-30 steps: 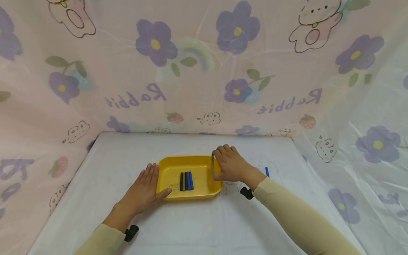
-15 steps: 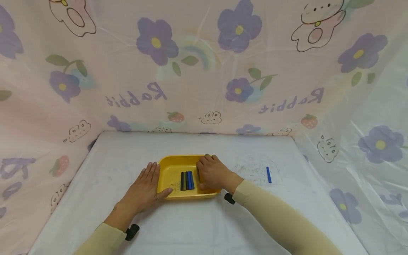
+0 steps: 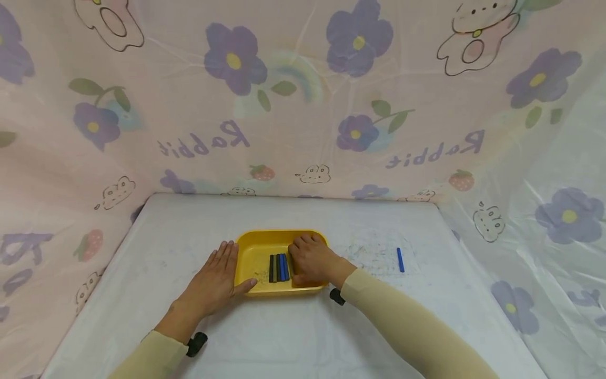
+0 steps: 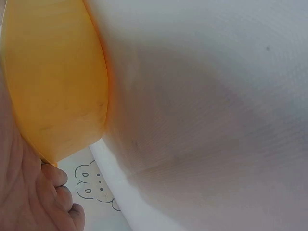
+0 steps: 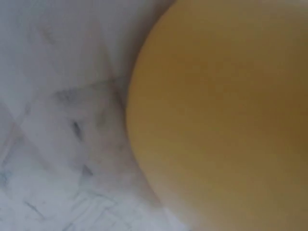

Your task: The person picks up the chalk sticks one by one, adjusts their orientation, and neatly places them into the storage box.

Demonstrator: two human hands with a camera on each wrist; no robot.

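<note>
A yellow tray [image 3: 279,230] sits on the white-covered table, with a row of several dark, olive and blue crayons [image 3: 282,267] standing side by side on its floor. My right hand [image 3: 314,259] reaches in over the tray's right side and pinches an olive-grey crayon [image 3: 291,263] between fingers and thumb, close beside the right end of the row. Against the left wall lies my left hand [image 3: 213,279], its fingers straight and its thumb over the near left corner. The right wrist view shows only the tray's outer wall [image 5: 216,106]; the hand is hidden there.
One blue crayon [image 3: 400,260] lies on the table to the right of the tray. Around it the white cloth [image 3: 374,252] carries smudges and coloured scribble marks. A patterned curtain [image 3: 293,131] closes off the back and sides.
My right hand has moved left and down from the tray's right rim, bringing the olive-grey crayon beside the row. The blue crayon on the table is now fully uncovered. The left hand stays put.
</note>
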